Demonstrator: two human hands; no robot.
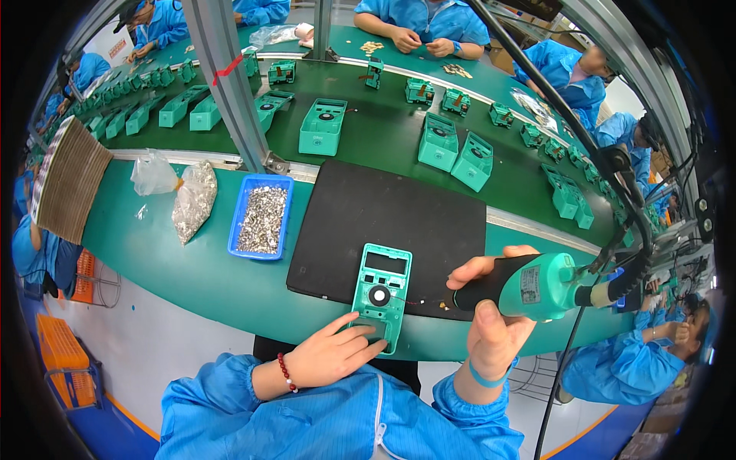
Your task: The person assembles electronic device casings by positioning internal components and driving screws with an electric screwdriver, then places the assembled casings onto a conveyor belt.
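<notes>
A green plastic housing (394, 310) lies open side up, its far part on a black mat (391, 218) and its near end toward me. Set in it is a round black speaker (379, 296) with a pale centre; thin wires run out to the right. My left hand (331, 354) rests over the housing's near end, fingers outstretched and apart. In my right hand (494, 331) is a green and black electric screwdriver (537, 287), held sideways above the mat's right corner, fingers wrapped round its black grip. Its tip is hidden from view.
A blue tray (233, 230) of small metal screws and a plastic bag (195, 201) of similar parts stand left. Beyond, a green conveyor (368, 115) carries several housings. A metal post (222, 77) rises ahead; the screwdriver's cable (632, 280) runs right. Co-workers sit around.
</notes>
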